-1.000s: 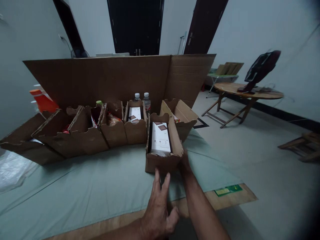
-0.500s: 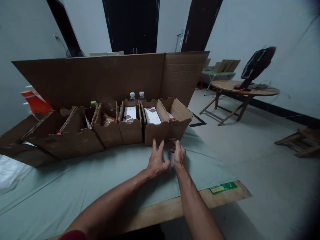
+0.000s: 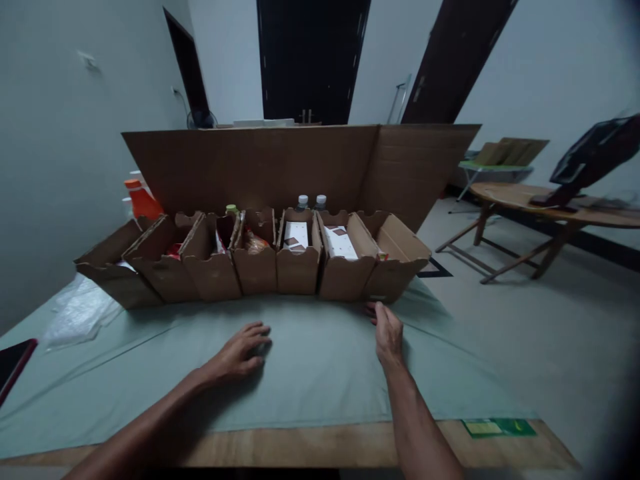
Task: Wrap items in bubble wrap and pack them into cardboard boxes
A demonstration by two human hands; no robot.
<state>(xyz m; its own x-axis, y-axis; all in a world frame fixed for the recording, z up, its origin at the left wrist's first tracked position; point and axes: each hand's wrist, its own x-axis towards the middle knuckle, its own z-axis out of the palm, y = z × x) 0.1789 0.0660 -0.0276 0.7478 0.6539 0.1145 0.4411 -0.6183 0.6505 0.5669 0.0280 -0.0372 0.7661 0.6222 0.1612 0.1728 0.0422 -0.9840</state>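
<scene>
My left hand point(image 3: 243, 350) hovers low over or rests on the pale green cloth point(image 3: 320, 373), its fingers stretched out and nothing in it. At the lower front of the rightmost cardboard bin point(image 3: 393, 283) is my right hand point(image 3: 389, 330), thumb and fingers apart; I cannot tell whether they touch the bin. To the left of it stands another cardboard bin point(image 3: 345, 280) with a white carton point(image 3: 341, 243) inside. A similar white carton point(image 3: 296, 235) sits in the middle bin point(image 3: 297, 272).
More open bins point(image 3: 210, 277) continue the row leftward, some with red packets. A tall cardboard panel point(image 3: 260, 167) rises behind, with two white-capped bottles point(image 3: 303, 202) before it. Clear plastic wrap point(image 3: 83, 310) and a dark flat device point(image 3: 15, 363) lie left.
My left hand has pulled back and left, away from the bin fronts. My right hand stays by the rightmost bin. The view has swung left.
</scene>
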